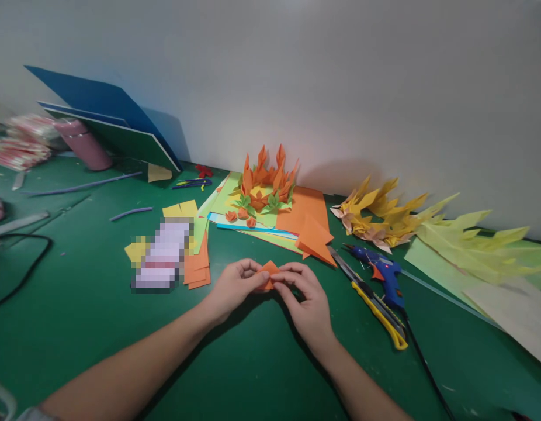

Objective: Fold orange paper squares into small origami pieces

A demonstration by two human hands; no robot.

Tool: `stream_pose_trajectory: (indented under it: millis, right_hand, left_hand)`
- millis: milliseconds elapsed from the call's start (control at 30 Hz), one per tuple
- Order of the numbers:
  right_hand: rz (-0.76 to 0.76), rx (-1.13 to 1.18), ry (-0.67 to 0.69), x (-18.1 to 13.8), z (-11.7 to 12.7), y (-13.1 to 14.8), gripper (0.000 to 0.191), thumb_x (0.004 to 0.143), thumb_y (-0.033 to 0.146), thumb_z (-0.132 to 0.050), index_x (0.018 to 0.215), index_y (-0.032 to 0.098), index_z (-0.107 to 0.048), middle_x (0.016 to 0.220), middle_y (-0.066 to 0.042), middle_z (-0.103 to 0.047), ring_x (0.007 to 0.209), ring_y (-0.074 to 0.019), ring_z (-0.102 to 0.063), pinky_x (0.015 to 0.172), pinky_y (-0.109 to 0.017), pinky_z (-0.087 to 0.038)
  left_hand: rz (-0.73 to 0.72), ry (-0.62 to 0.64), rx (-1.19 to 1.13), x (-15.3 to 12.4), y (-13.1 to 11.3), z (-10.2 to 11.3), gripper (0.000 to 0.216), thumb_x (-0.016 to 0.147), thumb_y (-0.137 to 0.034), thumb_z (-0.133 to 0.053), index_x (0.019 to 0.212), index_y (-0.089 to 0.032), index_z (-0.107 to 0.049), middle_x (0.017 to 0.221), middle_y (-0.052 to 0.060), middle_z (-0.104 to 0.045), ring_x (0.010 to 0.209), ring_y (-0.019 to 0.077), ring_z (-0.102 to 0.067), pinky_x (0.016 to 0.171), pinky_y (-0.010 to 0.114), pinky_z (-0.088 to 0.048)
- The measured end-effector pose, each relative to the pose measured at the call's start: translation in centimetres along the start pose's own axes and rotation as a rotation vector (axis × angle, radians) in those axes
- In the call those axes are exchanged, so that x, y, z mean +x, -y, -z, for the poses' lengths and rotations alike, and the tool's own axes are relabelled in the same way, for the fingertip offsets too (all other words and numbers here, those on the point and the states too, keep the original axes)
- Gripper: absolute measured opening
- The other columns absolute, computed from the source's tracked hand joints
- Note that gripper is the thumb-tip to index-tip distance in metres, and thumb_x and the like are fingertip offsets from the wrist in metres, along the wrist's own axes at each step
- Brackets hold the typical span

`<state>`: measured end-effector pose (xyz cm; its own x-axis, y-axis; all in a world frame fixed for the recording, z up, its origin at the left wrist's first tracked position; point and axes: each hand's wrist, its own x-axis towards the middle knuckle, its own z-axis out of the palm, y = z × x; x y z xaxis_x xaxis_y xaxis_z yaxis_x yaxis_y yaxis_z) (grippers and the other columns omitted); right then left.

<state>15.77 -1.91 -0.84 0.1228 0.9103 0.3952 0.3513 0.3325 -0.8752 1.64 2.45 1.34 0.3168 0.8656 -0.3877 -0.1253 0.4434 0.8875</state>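
Between my two hands is a small folded piece of orange paper (pixel 269 272), its pointed top facing away from me. My left hand (pixel 236 287) pinches its left side, thumb lying across the front. On the other side, my right hand (pixel 306 301) grips the right edge between thumb and fingers. The fingers cover much of the fold. Left of my left hand lies a stack of orange paper pieces (pixel 197 270). Beyond the hands stands an orange folded-paper crown (pixel 270 181) with small orange paper flowers (pixel 239 214) in front.
At right lie a yellow utility knife (pixel 378 310) and a blue glue gun (pixel 384 275) with a trailing cord. Yellow paper crowns (pixel 384 213) stand behind them. A blurred-out rectangular item (pixel 163 254) lies left. Farther back are a pink bottle (pixel 83 143) and leaning boards (pixel 108 111).
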Motion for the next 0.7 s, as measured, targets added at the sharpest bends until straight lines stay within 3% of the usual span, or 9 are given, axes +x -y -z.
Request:
stream_pose_trajectory:
  millis: [233, 367, 533, 700]
  right_hand:
    - [0.076, -0.049, -0.010, -0.19, -0.04, -0.17, 0.020, 0.079, 0.015, -0.057, 0.076, 0.029, -0.071, 0.088, -0.004, -0.059, 0.084, -0.0199, -0.056, 0.073, -0.035, -0.047]
    - [0.057, -0.059, 0.013, -0.07, 0.01, -0.16, 0.016, 0.077, 0.017, -0.062, 0.080, 0.029, -0.071, 0.088, -0.004, -0.061, 0.085, -0.0208, -0.056, 0.076, -0.037, -0.046]
    - [0.011, -0.049, 0.022, -0.01, 0.02, -0.25, 0.013, 0.076, 0.017, -0.062, 0.079, 0.027, -0.070, 0.087, -0.004, -0.060, 0.085, -0.0209, -0.057, 0.075, -0.036, -0.047]
    - [0.006, -0.072, 0.025, -0.02, -0.01, -0.25, 0.009, 0.078, 0.021, -0.060, 0.076, 0.024, -0.068, 0.086, -0.005, -0.059, 0.084, -0.0206, -0.058, 0.073, -0.035, -0.047]
  left_hand:
    - [0.030, -0.035, -0.027, -0.49, -0.43, -0.33, 0.046, 0.052, -0.030, -0.081, 0.089, -0.013, -0.058, 0.059, -0.001, -0.067, 0.049, 0.0089, -0.060, 0.057, 0.023, -0.049]
    - [0.027, -0.055, -0.066, -0.58, -0.46, -0.41, 0.041, 0.052, -0.028, -0.081, 0.085, -0.011, -0.064, 0.064, 0.002, -0.069, 0.053, 0.0088, -0.060, 0.059, 0.023, -0.050]
    - [0.021, 0.004, -0.075, -0.54, -0.38, -0.30, 0.038, 0.053, -0.032, -0.081, 0.082, -0.011, -0.069, 0.074, 0.004, -0.072, 0.061, 0.0102, -0.062, 0.066, 0.024, -0.051]
    - [0.006, 0.027, -0.052, -0.40, -0.10, -0.24, 0.039, 0.053, -0.036, -0.080, 0.080, -0.011, -0.069, 0.071, 0.003, -0.071, 0.062, 0.0106, -0.062, 0.070, 0.026, -0.051]
